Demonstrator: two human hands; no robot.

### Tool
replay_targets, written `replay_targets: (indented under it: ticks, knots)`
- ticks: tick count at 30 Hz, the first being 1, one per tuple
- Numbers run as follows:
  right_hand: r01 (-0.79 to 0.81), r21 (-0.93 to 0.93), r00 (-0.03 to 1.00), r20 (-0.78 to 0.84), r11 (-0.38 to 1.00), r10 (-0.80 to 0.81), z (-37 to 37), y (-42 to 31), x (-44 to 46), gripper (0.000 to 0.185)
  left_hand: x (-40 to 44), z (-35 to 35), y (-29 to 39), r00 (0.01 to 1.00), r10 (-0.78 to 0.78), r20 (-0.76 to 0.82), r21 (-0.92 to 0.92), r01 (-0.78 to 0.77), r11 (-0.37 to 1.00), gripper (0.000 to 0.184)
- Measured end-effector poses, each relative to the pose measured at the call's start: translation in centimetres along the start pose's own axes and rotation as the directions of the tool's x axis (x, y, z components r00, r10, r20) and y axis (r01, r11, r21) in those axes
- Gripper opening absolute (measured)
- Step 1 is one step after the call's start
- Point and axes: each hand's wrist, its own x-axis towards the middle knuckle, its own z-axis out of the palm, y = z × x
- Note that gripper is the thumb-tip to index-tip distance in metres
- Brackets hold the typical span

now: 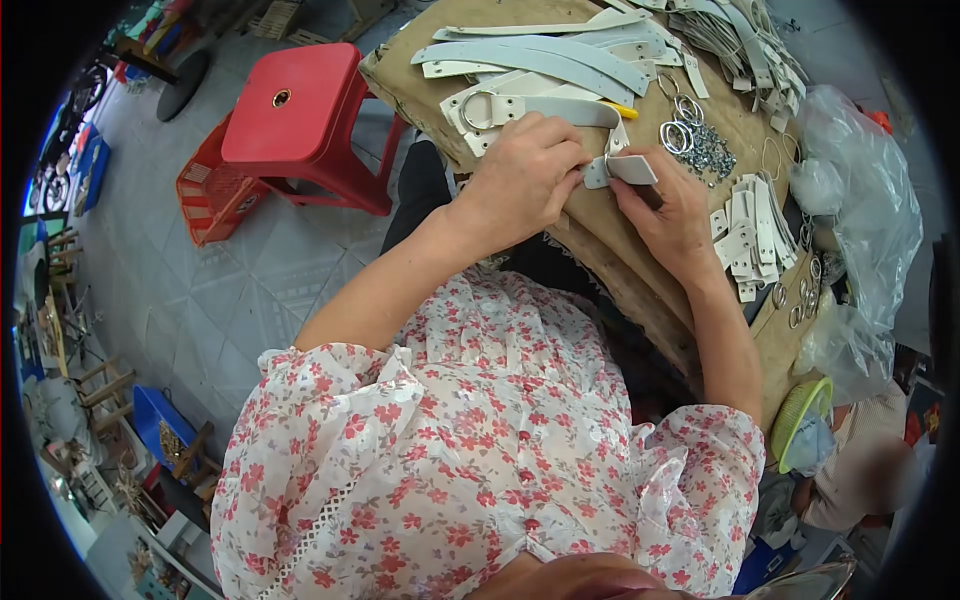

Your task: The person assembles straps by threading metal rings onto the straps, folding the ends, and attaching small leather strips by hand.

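My left hand [528, 178] is closed, its thumb and fingers pinching a pale strap [570, 108] near a hole. That strap bends round above the hand, and one end with a metal ring [482, 110] lies to the hand's upper left. Opposite, my right hand [664, 210] grips a folded white end piece [634, 170] between thumb and fingers. Both hands meet at this piece, over the cloth-covered work surface [640, 255]. Something dark shows under the right fingers, too hidden to name. Just above the hands lies a yellow stick-like thing [622, 109].
Long pale straps [540, 58] lie at the back. Metal rings [684, 110], small metal fasteners [712, 155] and short white strips [755, 230] are on the right, beside clear plastic bags [855, 210]. A red stool [300, 105] stands left. Another person [865, 455] is at lower right.
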Motion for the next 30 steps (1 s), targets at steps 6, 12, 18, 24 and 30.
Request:
replay_targets:
  ticks: [6,12,18,24,30]
  knots:
    - [-0.193,0.043,0.981,-0.010,0.980,0.194,-0.5,-0.1,-0.3,0.021,0.3,-0.5,0.2,1.000,0.018,0.023,-0.039,-0.017,0.999,0.027]
    - [-0.306,0.370,0.940,-0.031,0.877,0.340,-0.8,0.8,-0.5,0.018,1.2,1.0,0.3,0.999,-0.031,-0.030,-0.096,0.028,0.995,0.033]
    - [-0.378,0.581,0.899,0.047,0.721,0.434,-1.8,1.2,0.0,0.020,2.0,0.9,0.7,0.993,-0.041,-0.107,-0.224,0.016,0.975,0.021]
    - [-0.383,0.607,0.910,0.118,0.697,0.398,-2.0,1.5,0.6,0.022,2.4,0.9,0.4,0.984,-0.167,-0.059,-0.433,0.126,0.893,0.013]
    - [-0.211,0.527,0.970,0.009,0.823,0.243,-1.5,1.4,0.2,0.019,2.9,1.4,-0.3,0.994,-0.022,-0.106,-0.501,-0.034,0.865,0.016]
